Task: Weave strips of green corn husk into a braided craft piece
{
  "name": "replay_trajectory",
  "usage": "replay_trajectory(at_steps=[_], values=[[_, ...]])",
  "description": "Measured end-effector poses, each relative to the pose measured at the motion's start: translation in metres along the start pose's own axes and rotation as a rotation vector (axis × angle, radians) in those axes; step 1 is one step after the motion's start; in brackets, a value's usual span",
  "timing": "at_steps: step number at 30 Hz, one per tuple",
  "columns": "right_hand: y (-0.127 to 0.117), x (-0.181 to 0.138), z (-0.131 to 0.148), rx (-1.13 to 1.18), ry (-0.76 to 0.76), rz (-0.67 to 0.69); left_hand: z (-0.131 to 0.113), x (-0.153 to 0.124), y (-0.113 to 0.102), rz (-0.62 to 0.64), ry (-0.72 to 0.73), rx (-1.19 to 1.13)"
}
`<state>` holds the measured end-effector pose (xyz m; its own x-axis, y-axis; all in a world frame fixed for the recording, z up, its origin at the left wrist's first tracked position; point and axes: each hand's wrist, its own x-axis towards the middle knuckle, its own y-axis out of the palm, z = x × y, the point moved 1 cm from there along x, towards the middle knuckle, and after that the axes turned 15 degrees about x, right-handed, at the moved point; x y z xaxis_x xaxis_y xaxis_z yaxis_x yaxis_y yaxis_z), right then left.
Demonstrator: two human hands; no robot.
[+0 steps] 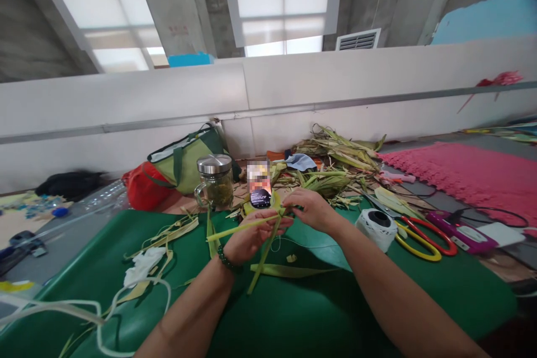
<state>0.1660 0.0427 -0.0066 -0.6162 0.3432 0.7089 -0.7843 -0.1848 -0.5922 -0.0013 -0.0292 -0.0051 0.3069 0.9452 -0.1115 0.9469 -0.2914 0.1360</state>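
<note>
In the middle of the head view, green corn husk strips point(268, 249) cross between my two hands. My left hand point(254, 233), palm turned up, holds them near the crossing; one strip runs out left over the palm and another hangs down. My right hand point(309, 208) pinches the strips at the crossing from the other side, its fingertips partly hidden. A thin white thread lies below my hands and runs right towards a spool of white thread point(376, 232). Beneath them a loose husk piece point(289, 271) rests on the green mat point(319, 313).
Behind my hands stand a lit phone point(259, 190) and a glass jar point(216, 184) with a metal lid. A husk pile point(335, 148) lies farther back. Scissors point(428, 239) with red and yellow handles lie right. White cord point(98, 313) loops at left, near crumpled tissue point(144, 267).
</note>
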Motion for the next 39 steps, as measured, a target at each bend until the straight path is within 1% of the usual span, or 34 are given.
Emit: replay_trajectory(at_steps=[3,5,7,9,10,12,13,14,15,16,18,19,20,23,24,26,27,29,30,31,32,34,36,37,38,39], values=[[-0.005,0.0,0.001,-0.043,-0.008,-0.022,0.001,0.0,-0.003,0.031,-0.139,-0.062],[-0.006,0.0,0.003,-0.058,-0.017,-0.054,0.003,0.001,-0.003,0.027,-0.167,-0.019],[-0.007,0.0,0.004,-0.056,-0.013,-0.068,0.006,0.002,-0.003,-0.02,-0.177,0.03],[-0.006,-0.002,0.003,-0.068,0.046,-0.039,0.008,0.004,-0.002,-0.113,-0.182,0.025],[-0.005,-0.003,0.002,-0.089,0.11,0.0,0.008,0.005,-0.001,-0.177,-0.172,0.007],[-0.005,-0.005,0.001,-0.139,0.27,0.098,0.008,0.007,-0.001,-0.318,-0.106,-0.021],[-0.005,-0.005,0.003,-0.154,0.33,0.12,0.008,0.008,-0.001,-0.379,-0.065,-0.017],[-0.005,-0.005,0.005,-0.15,0.356,0.112,0.007,0.008,-0.001,-0.419,-0.029,0.003],[-0.006,-0.004,0.009,-0.122,0.342,0.082,0.007,0.008,0.0,-0.436,-0.007,0.034],[-0.006,-0.003,0.014,-0.07,0.296,0.044,0.006,0.008,0.001,-0.434,0.007,0.068],[-0.005,0.0,0.021,0.055,0.187,0.004,0.006,0.006,0.004,-0.392,0.02,0.128],[-0.003,0.001,0.023,0.107,0.16,0.014,0.005,0.005,0.005,-0.363,0.023,0.146],[-0.001,0.001,0.023,0.148,0.162,0.032,0.005,0.004,0.006,-0.333,0.021,0.153],[0.002,-0.001,0.014,0.209,0.249,0.041,0.004,0.0,0.007,-0.215,-0.029,0.119],[0.001,-0.001,0.011,0.219,0.255,0.026,0.004,-0.001,0.006,-0.166,-0.056,0.091],[-0.004,0.0,0.011,0.2,0.201,-0.047,0.005,-0.001,0.006,-0.102,-0.104,0.031],[-0.007,0.0,0.013,0.167,0.151,-0.1,0.005,-0.001,0.005,-0.107,-0.109,0.005],[-0.012,0.003,0.023,0.08,0.057,-0.178,0.007,0.001,0.005,-0.189,-0.078,-0.043],[-0.011,0.004,0.029,0.044,0.022,-0.171,0.008,0.002,0.004,-0.242,-0.049,-0.066],[-0.008,0.005,0.036,0.02,-0.001,-0.127,0.008,0.003,0.005,-0.286,-0.019,-0.086],[-0.003,0.006,0.042,0.001,-0.017,-0.052,0.009,0.004,0.005,-0.321,0.009,-0.101],[0.01,0.006,0.052,-0.051,-0.054,0.112,0.01,0.006,0.006,-0.354,0.043,-0.115],[0.024,0.006,0.059,-0.143,-0.122,0.216,0.01,0.007,0.007,-0.355,0.057,-0.113],[0.03,0.005,0.06,-0.182,-0.159,0.231,0.01,0.007,0.007,-0.348,0.062,-0.117],[0.033,0.004,0.061,-0.194,-0.189,0.216,0.01,0.007,0.006,-0.341,0.068,-0.123],[0.035,0.003,0.062,-0.168,-0.199,0.167,0.009,0.007,0.005,-0.334,0.073,-0.129]])
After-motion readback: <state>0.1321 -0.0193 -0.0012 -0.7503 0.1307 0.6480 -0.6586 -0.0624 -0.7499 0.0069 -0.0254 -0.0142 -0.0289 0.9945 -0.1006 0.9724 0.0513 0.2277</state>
